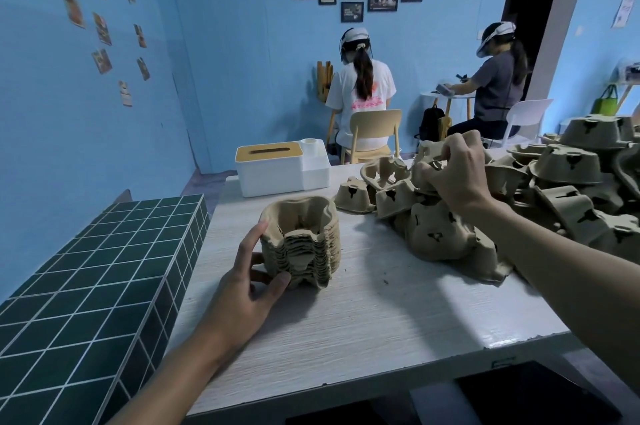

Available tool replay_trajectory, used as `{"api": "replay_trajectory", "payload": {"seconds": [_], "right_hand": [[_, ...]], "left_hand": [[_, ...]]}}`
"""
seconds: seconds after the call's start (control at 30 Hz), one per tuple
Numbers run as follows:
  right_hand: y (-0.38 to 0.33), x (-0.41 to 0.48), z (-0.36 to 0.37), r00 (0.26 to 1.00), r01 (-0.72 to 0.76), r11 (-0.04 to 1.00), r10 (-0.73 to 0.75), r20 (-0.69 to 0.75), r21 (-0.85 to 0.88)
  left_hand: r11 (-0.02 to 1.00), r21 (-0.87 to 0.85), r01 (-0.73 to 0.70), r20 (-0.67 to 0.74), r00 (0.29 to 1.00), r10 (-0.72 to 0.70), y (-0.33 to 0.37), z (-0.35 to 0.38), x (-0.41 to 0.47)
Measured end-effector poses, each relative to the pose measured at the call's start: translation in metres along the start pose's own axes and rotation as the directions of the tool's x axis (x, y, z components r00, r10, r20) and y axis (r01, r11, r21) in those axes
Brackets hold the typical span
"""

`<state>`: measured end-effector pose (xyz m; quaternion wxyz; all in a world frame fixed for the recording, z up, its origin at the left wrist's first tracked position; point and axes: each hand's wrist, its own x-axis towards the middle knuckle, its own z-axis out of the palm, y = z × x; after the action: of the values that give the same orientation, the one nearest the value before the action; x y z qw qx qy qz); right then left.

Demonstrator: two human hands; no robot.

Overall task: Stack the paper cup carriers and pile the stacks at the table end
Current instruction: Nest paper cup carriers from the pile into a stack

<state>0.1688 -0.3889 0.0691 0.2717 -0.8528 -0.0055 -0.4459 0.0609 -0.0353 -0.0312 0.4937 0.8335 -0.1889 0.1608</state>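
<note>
Now, stack (301, 244): nested carriers upright on the desk (363, 314), cupped by the left hand (249, 282).
Left hand: half-curled round the stack's side, thumb on its lower front, forefinger at its rim.
Right hand (453, 172): fingers curled, pinching one carrier (429, 151) atop the heap.
Heap (568, 189): loose carriers beneath and right of the right hand.
Tissue box (273, 168): beyond both hands.

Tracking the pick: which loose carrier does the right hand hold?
The carrier topping the heap's left edge, pinched by the right hand; other loose ones lie untouched.
</note>
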Motion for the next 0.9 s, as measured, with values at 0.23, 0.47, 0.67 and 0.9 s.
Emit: {"api": "replay_trajectory", "payload": {"seconds": [0.23,0.47,0.67,0.9], "right_hand": [[-0.051,-0.033,-0.019,0.988,0.156,0.965,-0.150,-0.045,0.210],[-0.075,-0.114,-0.008,0.880,0.414,0.871,-0.457,0.128,0.264],[-0.065,-0.149,-0.010,0.790,0.550,0.824,-0.566,0.235,0.134],[-0.082,-0.147,-0.021,0.968,0.159,0.923,-0.216,0.129,0.352]], "left_hand": [[1.000,-0.007,-0.005,-0.016,1.000,0.005,-0.001,0.001,0.001],[1.000,-0.009,-0.005,-0.029,1.000,0.005,-0.002,0.001,0.000],[1.000,0.011,-0.014,-0.028,1.000,0.014,0.000,0.001,0.001],[1.000,0.021,-0.023,-0.023,0.999,0.024,0.002,0.000,0.001]]}}
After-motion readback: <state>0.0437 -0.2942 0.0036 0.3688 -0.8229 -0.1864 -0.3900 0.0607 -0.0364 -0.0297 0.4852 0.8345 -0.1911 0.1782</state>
